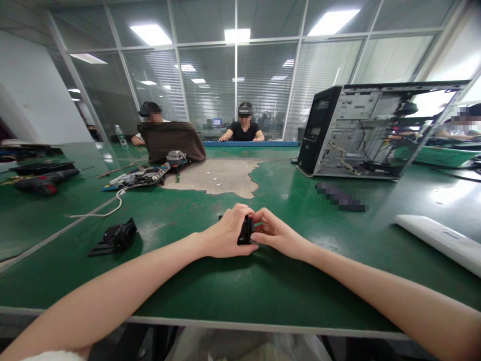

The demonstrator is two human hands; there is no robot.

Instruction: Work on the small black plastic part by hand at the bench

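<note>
Just above the green tabletop, a small black plastic part sits between my two hands. My left hand wraps over it from the left, thumb below and fingers on top. From the right, my right hand pinches its edge with thumb and fingertips. Much of the part is covered by my fingers, so its exact kind cannot be made out. To the left on the table lies another black plastic piece with a round barrel and a flat tail.
An opened computer tower stands at the right, near a pixelated dark object and a white flat panel. Circuit boards, a cable and a power drill lie left. Two people sit across the table; another is far right.
</note>
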